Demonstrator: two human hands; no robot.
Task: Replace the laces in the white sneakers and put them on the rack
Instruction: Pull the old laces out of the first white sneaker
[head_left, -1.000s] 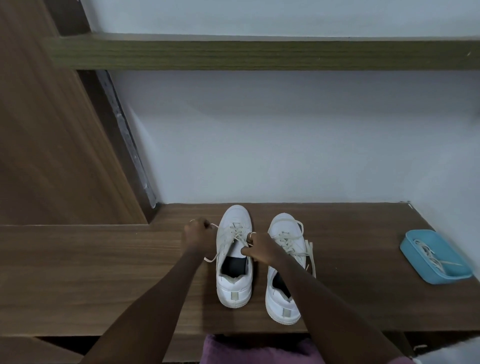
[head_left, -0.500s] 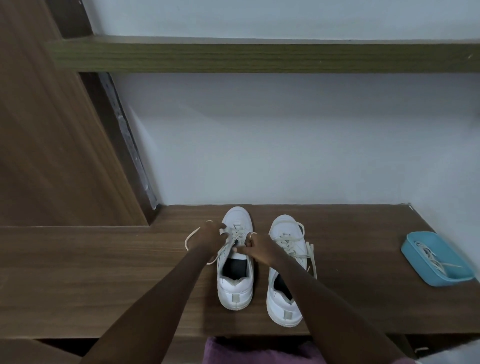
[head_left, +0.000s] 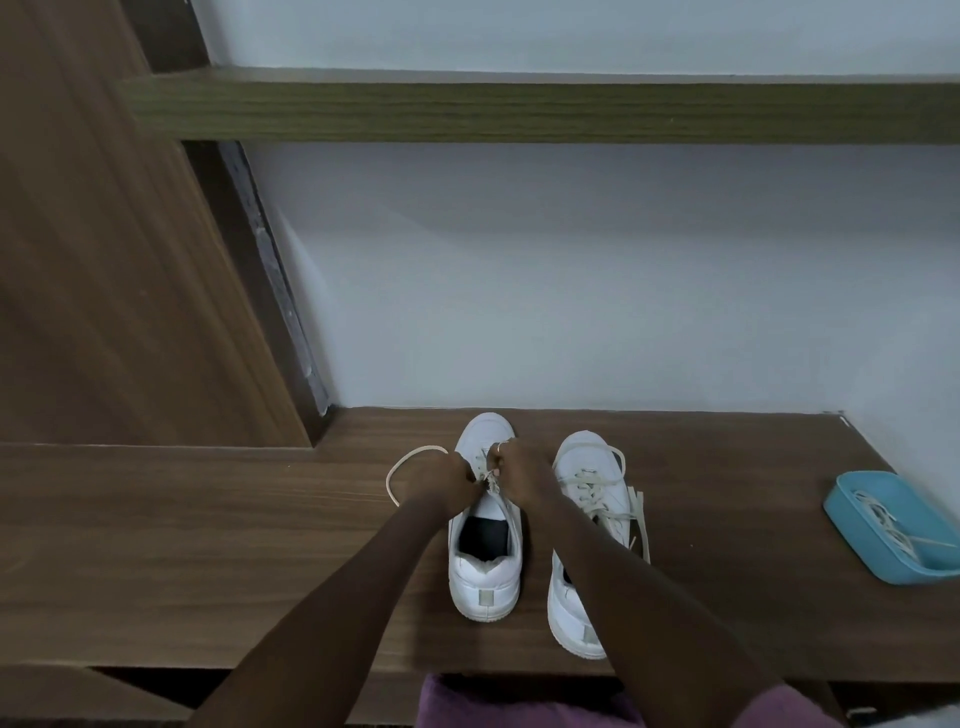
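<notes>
Trouble would likely have begun nearest the camera. The second sneaker stood with its heel close to the front edge of the wooden surface, in the lower centre of the frame. The worked sneaker stood just beside it, a little further in. Neither shoe was held down, so a hard tug on the lace toward the body could have dragged the worked one toward that edge. Further in, an uneven pull could have left one end short or drawn it back out of an eyelet. The slack lace loop lying left of centre on the wood could have caught under a wrist and loosened the lacing.

Both forearms reached forward from the bottom of the frame and met over the worked sneaker's tongue. The left hand showed its back to the camera, its fingers curled tight on the lace end that fed the loop. The right hand (a ring on one finger) was bunched close, pinching the lace at the eyelets. The exact fingertip grip was too small to read.

At the right edge of the frame a blue tray held loose laces. The green shelf across the upper frame was perhaps the rack.
</notes>
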